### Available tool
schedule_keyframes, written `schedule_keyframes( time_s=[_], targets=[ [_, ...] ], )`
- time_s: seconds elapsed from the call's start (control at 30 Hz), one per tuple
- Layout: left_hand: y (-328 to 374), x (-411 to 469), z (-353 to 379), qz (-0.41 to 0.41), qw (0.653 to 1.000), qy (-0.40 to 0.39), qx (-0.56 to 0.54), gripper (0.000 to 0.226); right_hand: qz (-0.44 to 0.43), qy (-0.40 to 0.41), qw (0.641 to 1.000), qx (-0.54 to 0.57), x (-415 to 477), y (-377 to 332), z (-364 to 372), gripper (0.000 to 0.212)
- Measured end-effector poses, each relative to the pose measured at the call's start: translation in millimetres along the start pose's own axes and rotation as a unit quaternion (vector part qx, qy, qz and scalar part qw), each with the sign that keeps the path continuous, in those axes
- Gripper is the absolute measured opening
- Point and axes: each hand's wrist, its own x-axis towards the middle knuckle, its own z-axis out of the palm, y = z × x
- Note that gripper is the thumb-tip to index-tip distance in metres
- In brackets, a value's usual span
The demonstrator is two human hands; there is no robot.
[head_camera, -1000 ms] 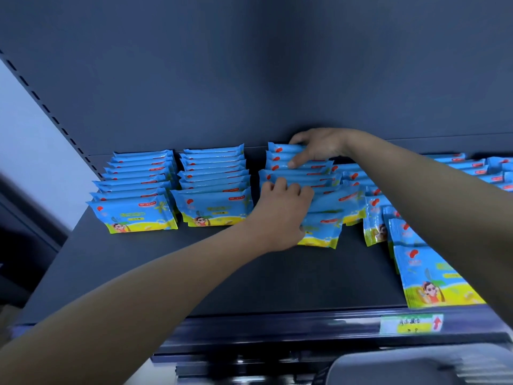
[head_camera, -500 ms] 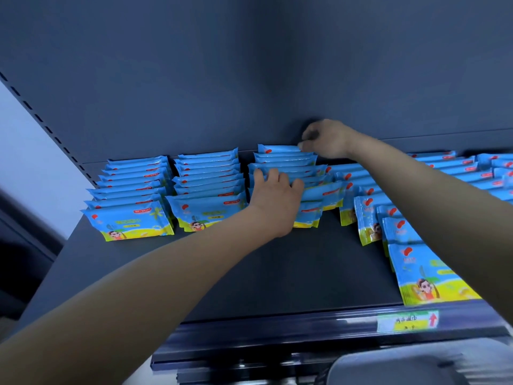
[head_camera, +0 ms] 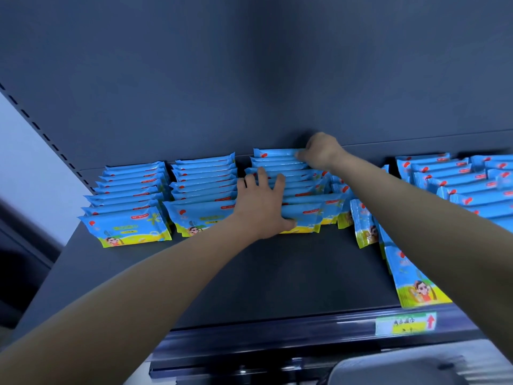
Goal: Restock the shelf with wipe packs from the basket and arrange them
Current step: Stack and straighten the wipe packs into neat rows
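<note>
Both bare arms reach in over the dark shelf (head_camera: pixel 249 279) to one line of blue wipe packs standing on edge, the handled row (head_camera: pixel 302 190); everything else sits around it.

The left hand (head_camera: pixel 262 207) lies on the front part of that row, fingers straight and spread across the pack tops, thumb pressed along the face of the front pack; it grips nothing. The right hand (head_camera: pixel 319 154) is at the far end of the row, fingers curled over the right end of the rearmost pack (head_camera: pixel 274 152), which stands just in front of the grey back panel (head_camera: pixel 249 79).

Just left of the handled row stands a second row (head_camera: pixel 204 184), neat and upright; left of that again, a third row (head_camera: pixel 130 195), its front pack showing a yellow base and a cartoon figure. To the right of the handled row, touching its side, loose packs (head_camera: pixel 363 226) lean at odd angles; one front pack (head_camera: pixel 413 284) lies nearer the shelf lip; further right, more rows (head_camera: pixel 458 184) run back, partly hidden by the right forearm.

Below and right of the handled row, on the front rail, is a green and yellow price label (head_camera: pixel 404 323); under it, a blurred grey object (head_camera: pixel 388 370).
</note>
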Motion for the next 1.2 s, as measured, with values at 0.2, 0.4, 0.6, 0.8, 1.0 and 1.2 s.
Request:
schedule_keyframes(
  time_s=[0.2, 0.4, 0.6, 0.8, 1.0, 1.2],
  targets=[
    [1.2, 0.4, 3.8, 0.015, 1.0, 0.003, -0.007, 0.103, -0.012, -0.032, 0.999, 0.036, -2.1, -8.3, -2.3, 0.028],
    [-3.3, 11.8, 2.8, 0.01, 0.999, -0.026, -0.027, 0.109, -0.02, 0.015, 0.997, 0.077, -13.8, 0.9, -10.5, 0.027],
    [-4.5, 11.1, 6.1, 0.003, 0.999, -0.016, -0.046, 0.114, 0.007, -0.034, 0.992, 0.12, -42.4, 18.3, -11.4, 0.04],
    [-3.8, -2.0, 11.0, -0.016, 0.996, 0.072, -0.058, 0.113, 0.021, 0.058, 0.976, 0.21, -58.2, 26.8, 7.6, 0.031],
    [3.1, -3.9, 5.6, 0.046, 0.981, 0.08, -0.17, 0.097, 0.057, 0.065, 0.905, 0.416, -55.8, 17.7, 20.2, 0.036],
    [-11.7, -15.7, 11.2, 0.069, 0.991, 0.049, -0.108, 0.098, 0.088, 0.057, 0.884, 0.455, -50.7, 24.3, 18.5, 0.039]
  ],
)
